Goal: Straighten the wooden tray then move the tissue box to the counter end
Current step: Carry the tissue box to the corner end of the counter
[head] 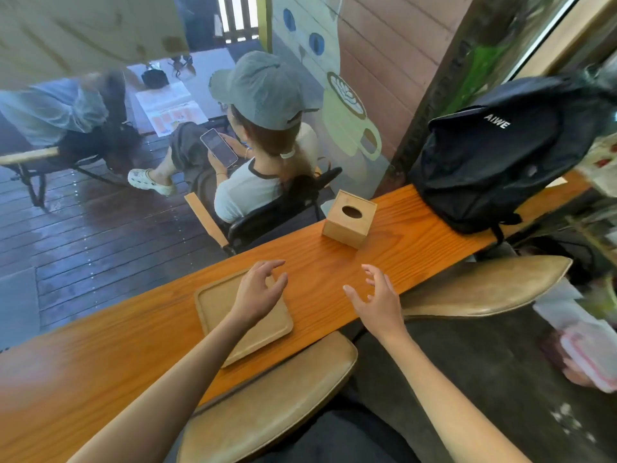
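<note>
A flat, pale wooden tray (217, 305) lies on the orange wooden counter (334, 272), turned at an angle to the counter's edges, one corner overhanging the near edge. My left hand (258, 290) hovers over the tray's far right part, fingers spread, holding nothing. My right hand (375, 300) hangs open above the counter's near edge, to the right of the tray. A square wooden tissue box (349, 218) with an oval hole on top stands farther along the counter, beyond both hands.
A black backpack (500, 155) sits on the counter past the tissue box. Two tan stool seats (267, 406) (484, 285) stand below the near edge. Behind the glass, a person in a cap sits with a phone.
</note>
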